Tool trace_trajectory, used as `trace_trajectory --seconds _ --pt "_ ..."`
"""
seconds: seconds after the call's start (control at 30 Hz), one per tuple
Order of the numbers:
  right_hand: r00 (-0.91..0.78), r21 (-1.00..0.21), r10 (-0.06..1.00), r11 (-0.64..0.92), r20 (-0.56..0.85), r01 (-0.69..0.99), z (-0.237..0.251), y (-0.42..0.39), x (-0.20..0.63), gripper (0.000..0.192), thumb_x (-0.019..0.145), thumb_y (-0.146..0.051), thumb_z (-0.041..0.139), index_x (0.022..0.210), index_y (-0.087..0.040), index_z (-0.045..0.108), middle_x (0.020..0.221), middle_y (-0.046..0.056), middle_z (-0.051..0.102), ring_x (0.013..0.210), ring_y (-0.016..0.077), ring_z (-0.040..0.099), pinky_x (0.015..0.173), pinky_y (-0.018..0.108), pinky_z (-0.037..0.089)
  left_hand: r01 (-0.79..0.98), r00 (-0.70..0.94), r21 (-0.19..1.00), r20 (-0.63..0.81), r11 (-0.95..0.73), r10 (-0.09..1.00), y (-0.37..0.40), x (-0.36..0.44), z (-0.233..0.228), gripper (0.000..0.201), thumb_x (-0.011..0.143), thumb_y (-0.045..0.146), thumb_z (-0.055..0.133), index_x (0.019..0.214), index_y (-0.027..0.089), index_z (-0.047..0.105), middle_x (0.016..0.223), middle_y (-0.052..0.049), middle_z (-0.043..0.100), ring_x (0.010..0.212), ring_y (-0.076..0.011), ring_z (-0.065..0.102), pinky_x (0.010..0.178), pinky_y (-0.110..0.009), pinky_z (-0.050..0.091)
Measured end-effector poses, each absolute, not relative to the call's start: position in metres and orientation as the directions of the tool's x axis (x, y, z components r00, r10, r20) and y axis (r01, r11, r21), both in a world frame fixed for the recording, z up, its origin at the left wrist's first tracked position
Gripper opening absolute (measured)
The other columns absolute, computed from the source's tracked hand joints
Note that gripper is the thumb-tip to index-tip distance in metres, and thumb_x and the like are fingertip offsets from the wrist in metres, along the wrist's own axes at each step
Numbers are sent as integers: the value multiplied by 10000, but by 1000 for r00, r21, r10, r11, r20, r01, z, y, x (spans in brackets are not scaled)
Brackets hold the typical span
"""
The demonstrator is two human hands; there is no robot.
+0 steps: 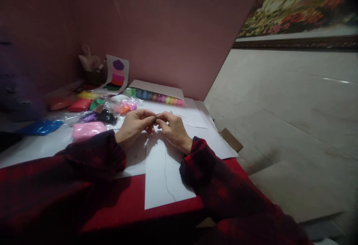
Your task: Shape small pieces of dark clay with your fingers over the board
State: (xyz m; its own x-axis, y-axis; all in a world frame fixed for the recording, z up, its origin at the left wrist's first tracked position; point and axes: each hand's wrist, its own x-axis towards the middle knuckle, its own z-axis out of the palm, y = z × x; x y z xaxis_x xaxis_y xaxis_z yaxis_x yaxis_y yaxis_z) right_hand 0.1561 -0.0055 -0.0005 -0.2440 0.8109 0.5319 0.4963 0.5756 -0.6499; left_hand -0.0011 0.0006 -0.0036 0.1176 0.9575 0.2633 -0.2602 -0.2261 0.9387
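Several packets (89, 130) beside left hand (134, 126), its grip with right hand (175, 131) tight on dark piece (156, 119), paper (155, 185) below

Pink wall (167, 32), plain, behind the counter (134, 198), red-covered. Pale tiled wall (293, 99), right side, seams visible, narrow glint. Framed floral picture (302, 13), dark moulding, upper right. Lighting dim, corners dark.

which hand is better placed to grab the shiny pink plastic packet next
Left, probably. The bare left hand is nearer the shiny pink plastic packet, which lies to its left; the bare right hand would have to reach across. Both pinch a small dark lump, so neither is free.
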Motion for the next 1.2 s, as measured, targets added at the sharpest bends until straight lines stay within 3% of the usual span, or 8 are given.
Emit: trace_trajectory --seconds 0.17,0.33,0.67,1.2 --pt "-245 -633 803 584 543 508 -1 -5 156 105 900 -141 595 853 -198 670 823 3 714 782 155 655 782 301 500 -268 110 938 257 -220 960 0 -1 -2 388 554 332 910 781 112 685 586 -25 685 455 -138 612 447 -262 520" --pt "-243 -633 804 581 542 512 -1 -5 156 95 905 -144 608 872 -189 684 856 17 728 788 157 650 796 312 500 -263 108 939 255 -220 961 -4 0 2 410 638 449 874 730 118 650 623 -28 680 468 -116 610 467 -238 504" --pt "-212 -626 824 543 526 560 0 -5 155 65 892 -159 647 855 -188 692 883 24 743 818 166 655 821 330 491 -225 92 954 223 -198 970 -6 -1 4 209 617 211 796 741 133 646 568 -10 657 448 -138 599 455 -255 492" --pt "-225 -632 833 535 505 560 1 -6 156 133 927 -170 580 821 -193 657 830 12 718 757 155 638 758 305 489 -232 149 945 269 -230 952 -3 -1 0 367 581 308 890 784 134 639 590 -10 674 460 -139 609 475 -271 508"
